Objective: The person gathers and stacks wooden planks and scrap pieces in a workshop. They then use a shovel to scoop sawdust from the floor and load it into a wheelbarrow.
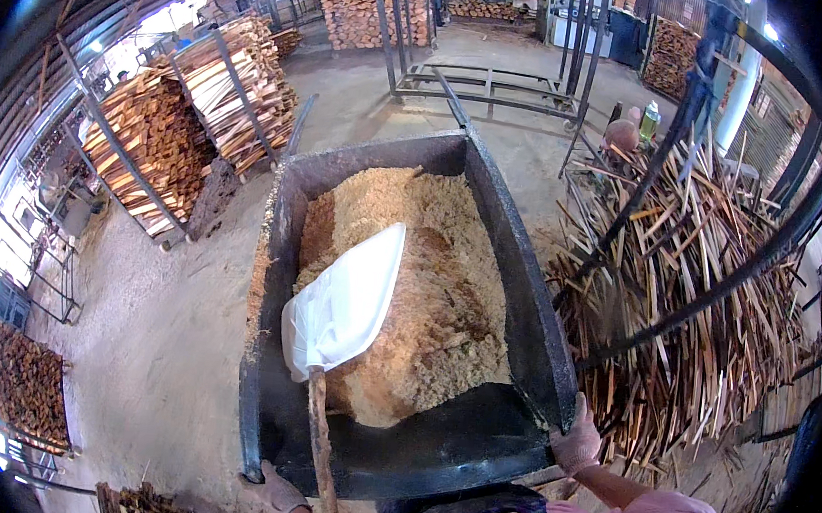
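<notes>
A black box-shaped cart [514, 211] stands in front of me with sawdust [441, 297] heaped in its far and middle parts. On the heap lies a shovel with a white blade [346, 300]. Its wooden handle [321, 431] slants toward me over the near wall. My right hand [577, 446], in a pale pink glove, grips the cart at its near right corner. At the near left corner my left hand [280, 490], gloved too, closes on the cart's edge, close to the shovel handle; its fingers are partly hidden. Neither hand touches the shovel.
Loose wooden strips [683, 314] lie in a big pile close on the right, crossed by dark metal bars. Stacked timber [147, 147] stands on the left behind metal posts. A low metal rack [489, 88] sits ahead beyond the cart. Concrete floor [167, 335] runs along the left side.
</notes>
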{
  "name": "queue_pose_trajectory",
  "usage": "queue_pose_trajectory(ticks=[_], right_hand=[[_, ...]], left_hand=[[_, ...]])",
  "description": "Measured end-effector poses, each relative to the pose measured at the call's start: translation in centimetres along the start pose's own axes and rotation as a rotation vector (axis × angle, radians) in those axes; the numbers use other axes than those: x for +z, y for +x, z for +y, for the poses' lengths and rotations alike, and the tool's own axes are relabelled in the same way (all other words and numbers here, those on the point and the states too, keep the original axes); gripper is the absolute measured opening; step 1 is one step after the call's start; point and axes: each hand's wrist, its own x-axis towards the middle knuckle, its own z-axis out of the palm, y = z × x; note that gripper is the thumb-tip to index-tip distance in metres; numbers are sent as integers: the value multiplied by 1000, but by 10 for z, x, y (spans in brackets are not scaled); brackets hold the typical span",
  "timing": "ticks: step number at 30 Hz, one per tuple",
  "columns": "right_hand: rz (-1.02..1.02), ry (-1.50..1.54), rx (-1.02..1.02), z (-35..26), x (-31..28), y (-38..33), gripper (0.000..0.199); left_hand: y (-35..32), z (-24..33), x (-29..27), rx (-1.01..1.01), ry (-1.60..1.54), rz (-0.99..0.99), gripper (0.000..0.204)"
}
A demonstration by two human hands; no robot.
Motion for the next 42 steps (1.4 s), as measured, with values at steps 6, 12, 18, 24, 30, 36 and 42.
queue_pose_trajectory(ticks=[6, 12, 18, 24, 30, 36, 42], right_hand=[[91, -1, -55, -33, 41, 94, 102], [42, -8, 45, -102, 40, 209, 101], [106, 2, 32, -169, 34, 330, 99], [125, 27, 12, -231, -1, 464, 99], [239, 45, -97, -289, -16, 593, 91], [184, 55, -39, -347, -41, 715, 85], [125, 80, -24, -409, -37, 822, 86]], left_hand=[[16, 60, 115, 93, 70, 11, 79], [58, 76, 253, -44, -123, -125, 81], [73, 158, 359, 48, 21, -161, 77], [56, 254, 458, 139, 44, -151, 75], [72, 312, 575, 237, -1, -94, 76], [72, 381, 686, 237, 77, -137, 71], [79, 442, 781, 173, 38, -218, 70]])
